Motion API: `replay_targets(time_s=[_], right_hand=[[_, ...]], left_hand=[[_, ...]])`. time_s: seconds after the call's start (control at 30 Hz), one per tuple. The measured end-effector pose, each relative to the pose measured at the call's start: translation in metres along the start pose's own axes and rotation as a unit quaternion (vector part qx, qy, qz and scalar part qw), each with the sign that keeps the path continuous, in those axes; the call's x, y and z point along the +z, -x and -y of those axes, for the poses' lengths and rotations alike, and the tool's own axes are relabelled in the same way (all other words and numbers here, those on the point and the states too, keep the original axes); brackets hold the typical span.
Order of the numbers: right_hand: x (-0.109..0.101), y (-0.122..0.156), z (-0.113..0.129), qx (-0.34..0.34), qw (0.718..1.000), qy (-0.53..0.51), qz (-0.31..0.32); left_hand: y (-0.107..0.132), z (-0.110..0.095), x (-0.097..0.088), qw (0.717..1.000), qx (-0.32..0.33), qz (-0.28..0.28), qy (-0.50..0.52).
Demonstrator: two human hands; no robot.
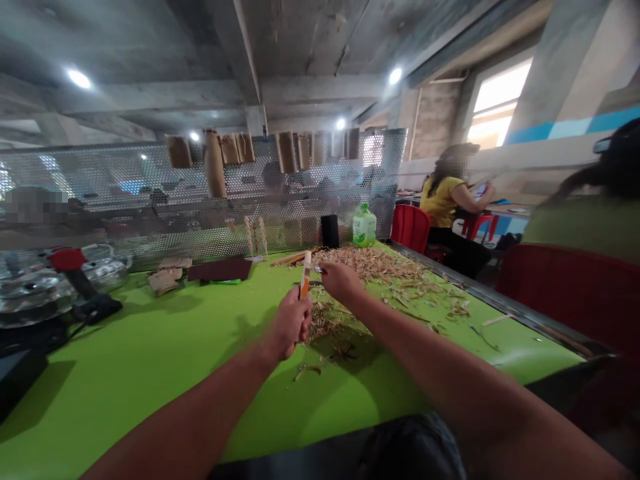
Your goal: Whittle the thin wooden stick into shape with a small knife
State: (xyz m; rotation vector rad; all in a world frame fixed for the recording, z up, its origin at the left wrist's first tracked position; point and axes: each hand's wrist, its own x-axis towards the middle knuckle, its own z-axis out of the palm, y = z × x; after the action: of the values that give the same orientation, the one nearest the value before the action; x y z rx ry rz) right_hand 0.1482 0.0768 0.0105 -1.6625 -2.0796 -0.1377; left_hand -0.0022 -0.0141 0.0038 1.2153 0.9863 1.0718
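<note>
At the far left of the bright green bench, shiny metal vessels sit beside a red-and-black tool. Next come torn pieces of brown paper, then a flat, dark maroon board with a thin green item along its near edge. Behind the board, slim twisted sticks stand in front of a perforated metal screen.

Near the middle, from where I stand, the person's left hand is curled tightly around the lower part of a narrow wooden strip. The strip points up, leaning slightly right, above the bench. Its top is pale, creamy bare wood; below that, just over the fingers, the surface is a warm orange. The hand hides the rest.

Just right of the strip, the right hand is closed around a small tool with a metallic tip, which is near the strip; I cannot tell whether they touch. Beyond and beneath lie curly, pale wood shavings, with a green bottle behind. Farther right, a person in a yellow top sits by a red chair.
</note>
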Motion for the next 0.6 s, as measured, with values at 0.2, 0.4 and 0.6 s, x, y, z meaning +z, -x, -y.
replay_targets(time_s=[0.2, 0.4, 0.6], right_hand=[[-0.001, 0.012, 0.017, -0.048, 0.997, 0.057, 0.036], [-0.001, 0.007, 0.015, -0.033, 0.996, 0.080, 0.038], [-0.005, 0.004, 0.003, -0.025, 0.997, 0.071, 0.011]], left_hand=[[0.000, -0.002, 0.000, 0.998, 0.009, -0.033, -0.060], [0.009, -0.005, 0.004, 0.995, -0.014, -0.058, -0.083], [0.017, -0.008, 0.011, 0.996, -0.037, -0.041, -0.076]])
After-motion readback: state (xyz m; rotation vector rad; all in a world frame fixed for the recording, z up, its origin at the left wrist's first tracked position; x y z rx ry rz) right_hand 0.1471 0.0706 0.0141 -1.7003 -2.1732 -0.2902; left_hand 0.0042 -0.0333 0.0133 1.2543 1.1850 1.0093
